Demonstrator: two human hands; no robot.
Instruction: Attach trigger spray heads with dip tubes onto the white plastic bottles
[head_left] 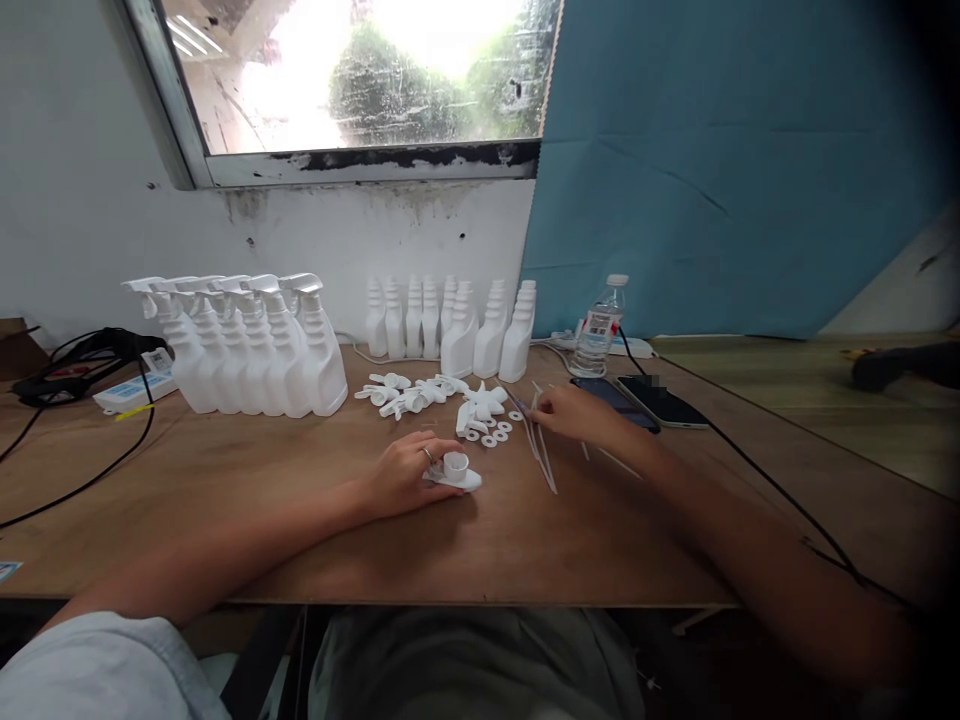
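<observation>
My left hand point(416, 468) is closed around a white trigger spray head point(456, 466), which lies on the table with its round collar facing up. A ring is on one finger of that hand. Farther to the right, my right hand point(566, 412) pinches a thin, dark pointed tool point(517, 402) that looks like tweezers. Its tip is close to several small white ring washers point(496, 433). Thin white tubes point(541, 455) lie under and beside my right fingers. Behind the washers is a pile of loose white spray heads point(412, 395).
Assembled white spray bottles point(255, 350) stand in a row at the left. Several bottles without heads point(480, 335) stand along the wall. A clear water bottle point(598, 335), phones point(660, 400) and a black cable point(750, 460) are at the right. A headset-like black strap point(82, 365) lies far left.
</observation>
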